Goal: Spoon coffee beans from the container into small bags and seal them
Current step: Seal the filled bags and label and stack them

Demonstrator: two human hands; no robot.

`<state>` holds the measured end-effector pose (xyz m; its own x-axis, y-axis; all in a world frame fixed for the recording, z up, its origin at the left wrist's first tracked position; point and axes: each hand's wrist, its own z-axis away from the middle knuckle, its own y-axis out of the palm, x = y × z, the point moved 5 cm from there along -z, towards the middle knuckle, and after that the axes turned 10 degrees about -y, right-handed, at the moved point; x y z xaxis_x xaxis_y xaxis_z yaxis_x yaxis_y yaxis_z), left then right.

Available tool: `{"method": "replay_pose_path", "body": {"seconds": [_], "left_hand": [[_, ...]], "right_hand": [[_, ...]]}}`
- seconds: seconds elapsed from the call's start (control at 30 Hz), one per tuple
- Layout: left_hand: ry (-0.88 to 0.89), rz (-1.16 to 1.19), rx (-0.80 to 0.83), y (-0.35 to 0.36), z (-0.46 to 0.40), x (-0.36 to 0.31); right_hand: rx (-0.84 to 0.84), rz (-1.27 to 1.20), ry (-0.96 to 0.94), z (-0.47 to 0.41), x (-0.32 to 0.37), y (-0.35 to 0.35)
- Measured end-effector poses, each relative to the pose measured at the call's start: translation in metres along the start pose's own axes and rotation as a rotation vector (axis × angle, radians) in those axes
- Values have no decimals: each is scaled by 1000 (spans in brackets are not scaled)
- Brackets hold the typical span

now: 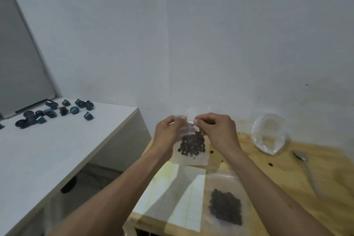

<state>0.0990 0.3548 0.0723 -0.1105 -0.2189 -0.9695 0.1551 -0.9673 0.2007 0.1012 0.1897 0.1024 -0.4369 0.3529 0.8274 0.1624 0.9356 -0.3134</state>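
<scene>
Both hands hold up a small clear plastic bag above the light wooden table. The left hand pinches the top edge of the bag between thumb and fingers, and the right hand pinches the same edge just beside it. Dark coffee beans lie in the lower part of the bag. A second clear bag with beans lies flat on the table. A metal spoon and a round clear plastic container are at the right.

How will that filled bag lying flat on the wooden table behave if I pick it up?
The filled bag is thin clear plastic, so probably floppy and a bit slippery. Its coffee beans lie loose, so they would likely slump to the bottom. It looks light.
</scene>
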Motion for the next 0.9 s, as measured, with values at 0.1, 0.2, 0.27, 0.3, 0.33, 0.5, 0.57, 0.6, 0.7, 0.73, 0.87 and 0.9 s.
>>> {"method": "replay_pose_path", "body": {"seconds": [0.1, 0.2, 0.27, 0.3, 0.33, 0.5, 0.57, 0.6, 0.7, 0.73, 0.87, 0.9], "left_hand": [[-1, 7, 11, 10, -1, 0], [0, -14, 31, 17, 1, 0], [1, -32, 34, 19, 0, 1], [4, -41, 25, 20, 0, 2], [4, -42, 16, 20, -1, 3], [-4, -25, -1, 24, -2, 6], [3, -41, 6, 26, -1, 6], [8, -49, 13, 27, -1, 7], [13, -60, 40, 31, -2, 9], [15, -72, 40, 31, -3, 9], [35, -100, 10, 29, -3, 12], [43, -106, 5, 30, -2, 13]], "right_hand": [[-22, 5, -1, 0, -3, -7], [-51, 42, -8, 1, -5, -11], [-56, 73, -12, 0, -8, -12], [-58, 84, -13, -1, -9, -12], [-60, 88, -10, -1, -12, -12], [-189, 170, -6, 11, -18, -15], [-189, 72, 69, 13, -27, -15], [-165, -30, 124, 12, -30, -13], [-148, -254, 215, 9, -44, -10], [-149, -283, 219, 8, -45, -10], [-145, -254, 199, 9, -44, -11], [-131, -227, 185, 11, -43, -11]]}}
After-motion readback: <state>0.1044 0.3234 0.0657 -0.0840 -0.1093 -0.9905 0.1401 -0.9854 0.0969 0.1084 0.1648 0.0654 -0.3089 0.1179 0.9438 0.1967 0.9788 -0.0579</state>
